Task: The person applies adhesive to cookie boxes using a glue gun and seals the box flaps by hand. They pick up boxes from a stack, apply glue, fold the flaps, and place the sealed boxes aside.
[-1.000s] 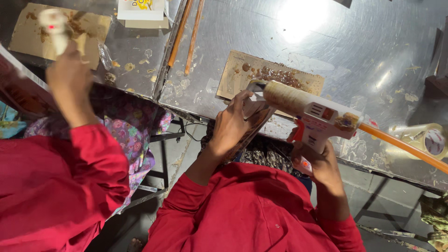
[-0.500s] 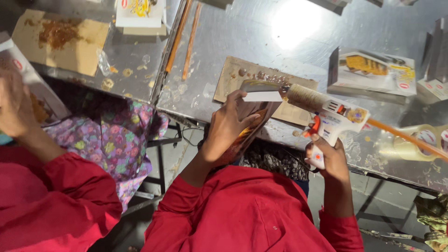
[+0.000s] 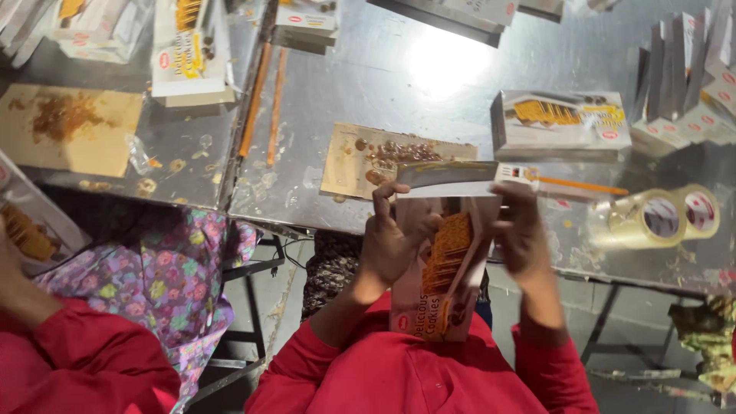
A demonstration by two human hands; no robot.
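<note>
I hold a cookie box (image 3: 441, 295) upright over my lap, just before the metal table's edge (image 3: 307, 218). My left hand (image 3: 389, 239) grips its left side, fingers curled over the open top flap (image 3: 445, 175). My right hand (image 3: 523, 238) clasps the right edge near the top. A glue gun (image 3: 529, 176) with an orange glue stick (image 3: 583, 186) lies on the table just beyond the box, free of both hands. Behind it sits a glue-stained cardboard sheet (image 3: 349, 165).
A closed cookie box (image 3: 563, 123) lies at the right, with stacked flat boxes (image 3: 690, 69) behind it and tape rolls (image 3: 663, 216) near the edge. Two orange glue sticks (image 3: 257, 100) lie at the table seam. A co-worker's red sleeve (image 3: 84, 360) and floral cloth (image 3: 153, 268) fill the left.
My right hand has let go of the glue gun, which now lies on the table, and has taken the box's right edge. The box stands more upright. The co-worker's hand has dropped lower left.
</note>
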